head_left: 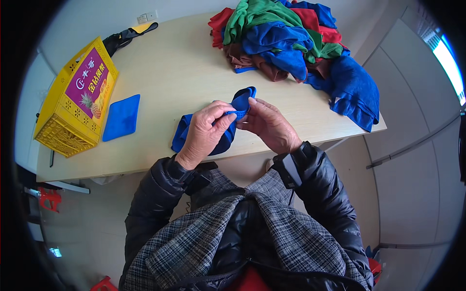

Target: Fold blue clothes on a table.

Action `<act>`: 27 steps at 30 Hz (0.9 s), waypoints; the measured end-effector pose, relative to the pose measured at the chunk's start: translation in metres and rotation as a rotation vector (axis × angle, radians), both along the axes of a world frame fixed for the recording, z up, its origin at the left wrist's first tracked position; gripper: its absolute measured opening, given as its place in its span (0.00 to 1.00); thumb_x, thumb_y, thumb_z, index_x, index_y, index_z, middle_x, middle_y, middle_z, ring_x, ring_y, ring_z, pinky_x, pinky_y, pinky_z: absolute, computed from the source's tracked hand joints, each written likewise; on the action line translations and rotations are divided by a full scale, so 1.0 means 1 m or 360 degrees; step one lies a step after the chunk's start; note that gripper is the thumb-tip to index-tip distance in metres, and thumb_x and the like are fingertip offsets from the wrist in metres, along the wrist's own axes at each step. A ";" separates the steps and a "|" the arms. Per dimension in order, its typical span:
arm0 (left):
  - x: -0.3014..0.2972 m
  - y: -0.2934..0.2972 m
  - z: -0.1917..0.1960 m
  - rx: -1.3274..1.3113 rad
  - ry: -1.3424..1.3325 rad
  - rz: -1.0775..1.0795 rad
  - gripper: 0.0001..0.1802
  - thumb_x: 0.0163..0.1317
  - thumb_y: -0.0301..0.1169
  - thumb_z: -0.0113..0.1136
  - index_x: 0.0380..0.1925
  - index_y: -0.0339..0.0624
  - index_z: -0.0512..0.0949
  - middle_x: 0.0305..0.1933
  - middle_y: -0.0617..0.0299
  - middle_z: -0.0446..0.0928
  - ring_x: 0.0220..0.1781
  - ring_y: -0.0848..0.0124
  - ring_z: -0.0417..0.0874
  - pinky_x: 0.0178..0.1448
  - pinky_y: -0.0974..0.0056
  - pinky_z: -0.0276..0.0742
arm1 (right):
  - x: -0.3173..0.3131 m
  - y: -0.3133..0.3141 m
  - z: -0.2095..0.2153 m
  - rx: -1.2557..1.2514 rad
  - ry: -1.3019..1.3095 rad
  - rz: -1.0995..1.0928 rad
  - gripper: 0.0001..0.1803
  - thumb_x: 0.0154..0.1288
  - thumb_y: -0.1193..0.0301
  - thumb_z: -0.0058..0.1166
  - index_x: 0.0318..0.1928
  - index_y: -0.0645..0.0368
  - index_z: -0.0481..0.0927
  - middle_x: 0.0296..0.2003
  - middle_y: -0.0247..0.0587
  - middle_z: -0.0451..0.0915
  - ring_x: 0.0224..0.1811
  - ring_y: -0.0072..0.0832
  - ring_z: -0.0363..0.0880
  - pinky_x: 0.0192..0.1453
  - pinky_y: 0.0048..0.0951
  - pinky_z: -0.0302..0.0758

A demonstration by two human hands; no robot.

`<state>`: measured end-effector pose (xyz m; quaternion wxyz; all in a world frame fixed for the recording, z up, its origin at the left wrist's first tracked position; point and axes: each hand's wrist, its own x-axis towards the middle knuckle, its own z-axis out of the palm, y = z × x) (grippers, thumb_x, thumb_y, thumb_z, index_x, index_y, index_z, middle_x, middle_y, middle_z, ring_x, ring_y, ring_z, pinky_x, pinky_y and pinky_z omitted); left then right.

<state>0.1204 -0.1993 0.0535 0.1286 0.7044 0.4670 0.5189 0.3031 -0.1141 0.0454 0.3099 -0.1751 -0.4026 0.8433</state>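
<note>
Pinching a blue cloth [226, 141] between thumb and fingers of both my left hand [203, 130] and my right hand [273, 127], I have it bunched at the table's [165, 72] near edge, not yet smooth. One flat blue rectangle [122, 118] lies beside the yellow plastic crate [77, 107]; beyond, a heap of multicoloured cloths [281, 46] remains crumpled.

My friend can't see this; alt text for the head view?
A left hand and right hand hold a crumpled blue cloth at a pale wood-look table. Leftward are a yellow plastic crate and flat blue rectangle; beyond, a multicoloured cloth heap.
</note>
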 end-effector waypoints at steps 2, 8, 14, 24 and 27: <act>-0.002 0.006 -0.003 0.0011 -0.0161 -0.0078 0.06 0.67 0.26 0.63 0.39 0.33 0.80 0.40 0.57 0.80 0.39 0.67 0.81 0.47 0.67 0.76 | 0.003 -0.003 0.006 0.0114 -0.0091 -0.0013 0.18 0.76 0.62 0.54 0.57 0.60 0.75 0.47 0.36 0.82 0.48 0.27 0.82 0.60 0.35 0.77; -0.004 0.004 0.000 -0.0313 -0.0312 -0.0267 0.10 0.72 0.30 0.59 0.41 0.30 0.80 0.41 0.65 0.80 0.45 0.76 0.77 0.55 0.70 0.73 | -0.004 -0.027 0.023 0.0671 -0.0454 -0.0153 0.22 0.74 0.64 0.57 0.61 0.61 0.72 0.49 0.36 0.80 0.51 0.25 0.79 0.59 0.33 0.76; -0.002 0.003 0.003 -0.0581 -0.0615 -0.0208 0.13 0.73 0.33 0.57 0.38 0.31 0.81 0.32 0.70 0.74 0.33 0.81 0.70 0.40 0.74 0.69 | -0.009 -0.025 0.012 0.0574 -0.0520 -0.0287 0.19 0.71 0.73 0.56 0.60 0.61 0.74 0.48 0.36 0.80 0.50 0.23 0.79 0.59 0.30 0.76; -0.062 0.028 0.018 -0.0350 -0.1097 0.0107 0.11 0.75 0.38 0.56 0.36 0.47 0.82 0.28 0.78 0.74 0.28 0.89 0.68 0.33 0.78 0.65 | 0.006 0.012 -0.004 0.0491 -0.0471 -0.0284 0.10 0.67 0.78 0.52 0.48 0.59 0.81 0.39 0.31 0.81 0.42 0.20 0.78 0.52 0.23 0.75; -0.123 0.037 0.040 -0.0076 -0.1058 0.0182 0.11 0.75 0.39 0.56 0.39 0.47 0.82 0.30 0.76 0.78 0.29 0.88 0.72 0.33 0.79 0.67 | 0.030 0.036 0.009 0.0623 -0.0670 -0.0495 0.09 0.69 0.75 0.54 0.47 0.58 0.81 0.39 0.29 0.80 0.41 0.17 0.77 0.51 0.20 0.73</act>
